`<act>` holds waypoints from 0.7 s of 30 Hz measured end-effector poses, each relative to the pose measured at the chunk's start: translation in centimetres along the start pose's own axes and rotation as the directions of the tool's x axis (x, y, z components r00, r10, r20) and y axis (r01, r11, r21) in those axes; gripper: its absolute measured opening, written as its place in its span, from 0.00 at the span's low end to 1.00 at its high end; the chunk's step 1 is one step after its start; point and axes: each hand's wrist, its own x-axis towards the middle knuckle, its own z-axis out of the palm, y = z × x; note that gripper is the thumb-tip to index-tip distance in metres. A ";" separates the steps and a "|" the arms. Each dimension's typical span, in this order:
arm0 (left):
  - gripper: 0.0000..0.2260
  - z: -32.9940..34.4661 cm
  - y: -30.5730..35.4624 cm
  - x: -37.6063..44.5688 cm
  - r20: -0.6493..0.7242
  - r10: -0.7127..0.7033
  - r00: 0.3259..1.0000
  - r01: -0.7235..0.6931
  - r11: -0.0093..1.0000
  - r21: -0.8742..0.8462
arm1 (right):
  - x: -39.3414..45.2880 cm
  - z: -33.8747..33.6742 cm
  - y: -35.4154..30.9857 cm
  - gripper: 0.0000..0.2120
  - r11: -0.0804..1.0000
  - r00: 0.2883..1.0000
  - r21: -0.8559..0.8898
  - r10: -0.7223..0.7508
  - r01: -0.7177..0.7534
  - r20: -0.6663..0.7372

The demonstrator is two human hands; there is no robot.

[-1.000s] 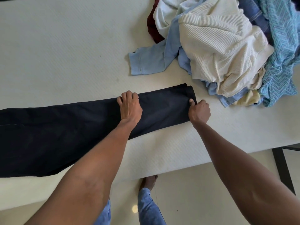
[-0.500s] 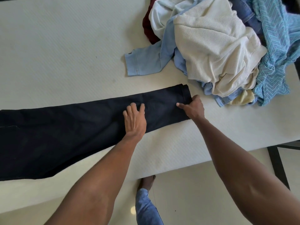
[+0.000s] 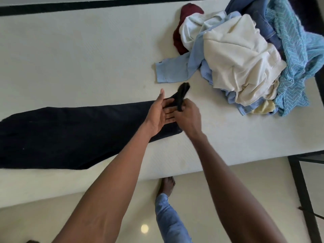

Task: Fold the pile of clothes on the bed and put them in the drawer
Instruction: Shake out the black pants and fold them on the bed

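Dark trousers [image 3: 73,134] lie lengthwise on the bed [image 3: 87,58], leg end raised. Right hand [image 3: 188,118] grips the hem, apparently to fold it back. Left hand [image 3: 160,114] held flat-fingered against the cloth as a guide. Unfolded pile [image 3: 242,55] waits near, upper right

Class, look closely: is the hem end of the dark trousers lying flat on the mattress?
No: the right hand grips the dark trousers and lifts the hem end.

Matt dark cloth trousers [image 3: 70,134]; cream ribbed knit [image 3: 242,64]; glossy floor [image 3: 122,216]
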 end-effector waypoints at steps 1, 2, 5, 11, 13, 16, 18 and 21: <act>0.31 -0.8 0.9 -1.5 0.047 0.004 0.999 -0.004 1.000 -0.006 | -1.5 1.2 -1.3 0.06 0.997 0.998 -0.043 -0.056 0.057 0.009; 0.26 -2.3 1.9 -3.5 0.064 0.018 0.998 -0.019 1.000 0.003 | -3.4 2.6 -3.1 0.06 0.991 0.994 -0.076 -0.107 0.109 0.033; 0.14 -7.7 4.0 -8.8 0.007 0.025 1.000 -0.026 0.994 0.109 | -8.2 7.7 -7.4 0.07 0.972 0.967 -0.042 -0.225 0.231 0.120; 0.04 -22.5 6.7 -17.7 -0.308 0.082 0.948 -0.015 0.977 0.213 | -13.2 16.9 -14.4 0.10 0.970 0.836 0.138 -0.244 0.201 0.492; 0.10 -28.3 7.5 -20.5 -0.432 0.082 0.898 -0.010 0.986 0.167 | -13.7 20.3 -15.4 0.09 0.965 0.920 0.112 -0.260 0.237 0.292; 0.11 -35.8 8.8 -23.5 -0.526 0.107 0.844 -0.022 0.986 0.165 | -13.1 25.4 -14.8 0.17 0.922 0.947 -0.241 -0.265 0.303 0.180; 0.11 -40.8 10.0 -25.1 -0.560 0.123 0.819 -0.024 0.983 0.180 | -13.3 29.3 -14.3 0.21 0.855 0.940 -0.412 -0.224 0.317 0.258; 0.12 -47.3 11.7 -26.8 -0.603 0.140 0.785 -0.017 0.978 0.206 | -14.3 33.9 -14.1 0.23 0.757 0.929 -0.545 -0.231 0.359 0.290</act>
